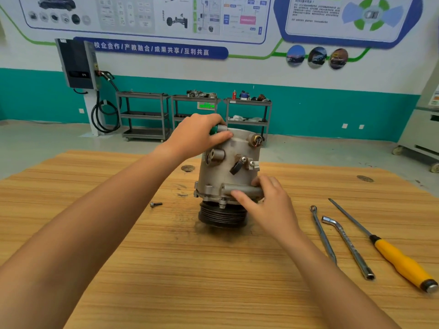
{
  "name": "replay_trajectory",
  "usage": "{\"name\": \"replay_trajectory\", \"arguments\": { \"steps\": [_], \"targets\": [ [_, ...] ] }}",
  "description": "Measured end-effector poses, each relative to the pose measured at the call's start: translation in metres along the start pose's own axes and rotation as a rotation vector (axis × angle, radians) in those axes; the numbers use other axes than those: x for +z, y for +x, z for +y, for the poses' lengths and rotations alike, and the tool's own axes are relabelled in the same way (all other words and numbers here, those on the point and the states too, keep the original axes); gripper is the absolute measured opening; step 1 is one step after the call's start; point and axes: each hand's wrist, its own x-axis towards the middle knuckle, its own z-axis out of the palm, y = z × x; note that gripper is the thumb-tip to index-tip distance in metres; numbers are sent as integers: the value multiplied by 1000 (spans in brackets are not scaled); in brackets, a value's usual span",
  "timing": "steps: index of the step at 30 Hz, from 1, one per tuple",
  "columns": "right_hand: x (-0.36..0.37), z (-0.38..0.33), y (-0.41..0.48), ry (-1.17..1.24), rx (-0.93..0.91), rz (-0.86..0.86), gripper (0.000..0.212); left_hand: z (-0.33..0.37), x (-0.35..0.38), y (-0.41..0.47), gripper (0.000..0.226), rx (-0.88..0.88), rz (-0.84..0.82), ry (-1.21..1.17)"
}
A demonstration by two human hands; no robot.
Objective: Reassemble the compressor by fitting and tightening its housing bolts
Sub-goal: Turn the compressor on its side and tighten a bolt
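A grey metal compressor point(221, 172) stands upright at the middle of the wooden table point(166, 269), its black grooved pulley point(222, 217) down on the tabletop. My left hand point(197, 136) grips the upper left rim of the housing, fingers curled over the top and thumb pressed on the side near a green cap. My right hand point(266, 198) holds the lower right of the housing, thumb on a horizontal mounting tube and fingers wrapped behind it. One loose bolt point(156, 204) lies on the table to the left of the compressor.
Right of the compressor lie a ring spanner point(323, 235), an L-shaped socket wrench point(349, 248) and a yellow-handled screwdriver point(401, 260). Beyond the table's far edge stand metal shelf carts point(145, 115) and a charging unit point(77, 64) against the wall.
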Motion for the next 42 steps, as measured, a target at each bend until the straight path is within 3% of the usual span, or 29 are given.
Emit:
{"name": "replay_trajectory", "arguments": {
  "steps": [5, 12, 17, 22, 28, 35, 42],
  "targets": [
    [2, 1, 22, 43, 157, -67, 80, -11, 21, 26, 43, -87, 31, 11],
    [8, 10, 61, 24, 209, -10, 69, -29, 62, 43, 36, -345, 187, -290],
    [12, 15, 89, 50, 237, -52, 51, -52, 84, 45, 40, -469, 200, -366],
    [21, 3, 111, -38, 199, -142, 50, -83, 101, 31, 36, -609, 185, -453],
    [22, -13, 116, -169, 155, -213, 50, -90, 101, 23, 34, -632, 172, -485],
    [10, -25, 87, -219, 125, -171, 46, -79, 88, 7, 34, -570, 89, -430],
    [-1, -34, 46, -232, 71, -104, 63, -71, 60, -41, 33, -569, -48, -672]
  ]
}}
